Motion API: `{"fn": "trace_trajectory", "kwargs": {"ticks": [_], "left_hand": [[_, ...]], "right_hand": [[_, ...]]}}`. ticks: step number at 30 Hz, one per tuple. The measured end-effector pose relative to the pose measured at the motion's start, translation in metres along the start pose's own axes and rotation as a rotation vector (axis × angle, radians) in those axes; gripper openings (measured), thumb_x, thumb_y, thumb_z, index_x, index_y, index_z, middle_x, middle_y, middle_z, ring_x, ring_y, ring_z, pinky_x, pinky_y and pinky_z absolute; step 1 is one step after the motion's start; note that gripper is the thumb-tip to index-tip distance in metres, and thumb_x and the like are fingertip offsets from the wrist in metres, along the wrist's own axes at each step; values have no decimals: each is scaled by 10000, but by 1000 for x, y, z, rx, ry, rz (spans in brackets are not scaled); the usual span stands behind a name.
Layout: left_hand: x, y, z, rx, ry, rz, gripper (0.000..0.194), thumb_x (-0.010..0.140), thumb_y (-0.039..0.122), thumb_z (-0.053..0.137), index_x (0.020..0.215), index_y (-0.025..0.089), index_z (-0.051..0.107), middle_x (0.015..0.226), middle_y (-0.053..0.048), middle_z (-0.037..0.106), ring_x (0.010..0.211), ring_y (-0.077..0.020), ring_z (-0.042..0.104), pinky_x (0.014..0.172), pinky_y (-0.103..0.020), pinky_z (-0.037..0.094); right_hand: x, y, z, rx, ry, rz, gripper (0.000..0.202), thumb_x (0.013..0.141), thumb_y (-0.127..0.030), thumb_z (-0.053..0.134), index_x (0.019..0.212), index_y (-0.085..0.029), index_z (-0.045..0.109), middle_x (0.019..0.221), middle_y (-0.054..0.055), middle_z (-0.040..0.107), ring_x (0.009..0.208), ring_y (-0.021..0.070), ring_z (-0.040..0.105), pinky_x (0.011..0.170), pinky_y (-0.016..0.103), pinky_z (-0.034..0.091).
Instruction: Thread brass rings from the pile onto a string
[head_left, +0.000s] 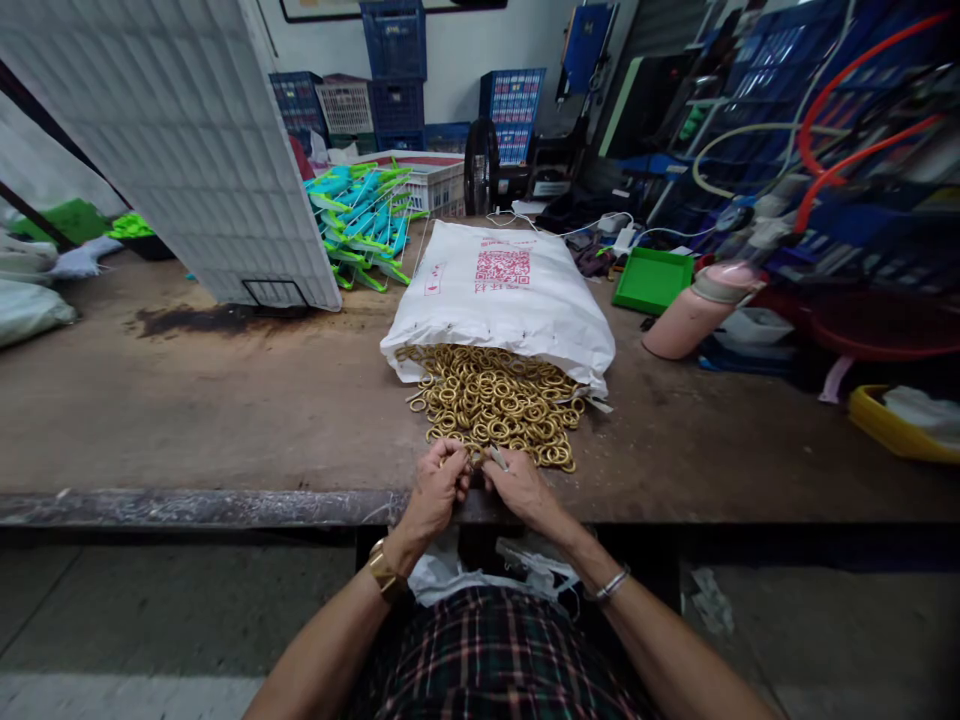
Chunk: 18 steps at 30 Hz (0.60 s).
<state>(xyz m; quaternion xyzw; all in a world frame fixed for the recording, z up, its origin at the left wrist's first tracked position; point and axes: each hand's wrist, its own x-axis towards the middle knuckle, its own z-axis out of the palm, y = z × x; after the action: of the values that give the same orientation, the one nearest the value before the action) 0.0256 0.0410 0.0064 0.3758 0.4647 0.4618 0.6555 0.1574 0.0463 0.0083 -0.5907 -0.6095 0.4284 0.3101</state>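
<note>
At the near edge of a worn workbench [225, 420], seen from the head camera, the left hand [436, 490] and right hand [517, 487] meet, fingers curled closed on small pieces from a heap of brass rings [495, 400]. The heap lies just beyond the fingertips, spilling from a white sack [502, 295] farther back. A pink bottle [694, 312] lies well off to the right of the fingers.

Left hand [439, 487] and right hand [517, 483] held together at near edge of brass ring pile [495, 405]; small pale piece pinched in right fingers; rings spilled from white sack [502, 290] laid on worn table [187, 420]; green tray [652, 280] seen beyond
</note>
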Motion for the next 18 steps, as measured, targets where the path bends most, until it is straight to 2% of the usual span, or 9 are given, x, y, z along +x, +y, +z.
{"fn": "trace_trajectory", "kwargs": {"ticks": [6, 9, 11, 14, 16, 18], "left_hand": [[-7, -5, 4, 185, 68, 143, 230, 764, 394, 532, 763, 167, 498, 504, 68, 435, 406, -48, 376, 390, -154, 298], [-7, -5, 5, 227, 102, 178, 197, 771, 363, 524, 761, 168, 506, 528, 61, 449, 427, -49, 389, 426, -160, 321], [-6, -5, 5, 240, 120, 176, 189, 774, 357, 517, 766, 169, 509, 531, 60, 447, 426, -50, 382, 437, -165, 326], [-5, -6, 5, 245, 148, 177, 186, 777, 358, 506, 779, 172, 505, 531, 61, 438, 429, -55, 378, 447, -170, 327], [-4, -6, 5, 267, 151, 191, 178, 782, 353, 500, 784, 174, 504, 540, 59, 438, 441, -60, 383, 460, -174, 333], [-4, -6, 5, 317, 146, 217, 165, 789, 339, 491, 776, 176, 508, 551, 53, 442, 463, -68, 394, 481, -181, 342]], "right_hand": [[1, -3, -5, 56, -144, 63, 245, 706, -250, 426, 474, -179, 458, 436, -51, 434, 428, 71, 358, 438, 198, 257], [0, -1, -4, 60, -139, 94, 235, 701, -245, 423, 476, -183, 452, 427, -53, 423, 411, 71, 347, 424, 202, 244], [0, 0, -2, 43, -84, 102, 204, 694, -230, 420, 498, -187, 452, 433, -56, 422, 414, 74, 344, 428, 205, 243], [-1, 2, 1, 19, 111, 76, 155, 686, -230, 435, 536, -194, 431, 465, -59, 413, 456, 82, 358, 458, 207, 263], [-2, 2, 1, 40, 242, 20, 151, 715, -278, 443, 589, -194, 442, 497, -57, 415, 487, 88, 373, 482, 206, 287], [-3, 1, 0, 92, 297, -38, 184, 761, -344, 428, 667, -192, 469, 526, -54, 431, 503, 92, 390, 501, 207, 312]]}}
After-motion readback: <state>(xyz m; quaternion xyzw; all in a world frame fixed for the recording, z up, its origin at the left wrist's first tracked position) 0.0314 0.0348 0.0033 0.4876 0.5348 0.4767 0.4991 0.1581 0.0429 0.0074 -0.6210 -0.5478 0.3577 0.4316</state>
